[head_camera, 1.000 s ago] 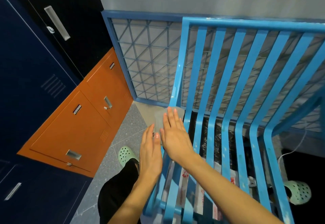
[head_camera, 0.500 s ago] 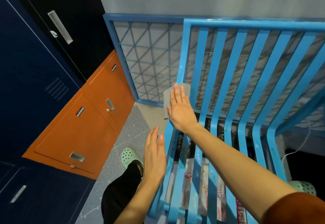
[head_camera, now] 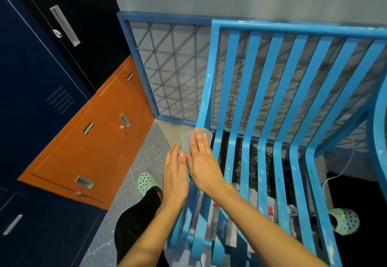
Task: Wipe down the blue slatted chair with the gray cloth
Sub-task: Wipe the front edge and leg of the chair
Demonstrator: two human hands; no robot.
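The gray cloth (head_camera: pixel 186 141) lies flat under the straight fingers of the right hand (head_camera: pixel 204 166), which presses it on the outermost left slat of the blue slatted chair (head_camera: pixel 272 99), where the seat curves up into the back. Just left of that hand is the left hand (head_camera: pixel 174 179), fingers straight and together, holding nothing, its fingertips at the cloth's edge. Farther left are a green clog (head_camera: pixel 146 183) and an orange cabinet (head_camera: pixel 88 151).
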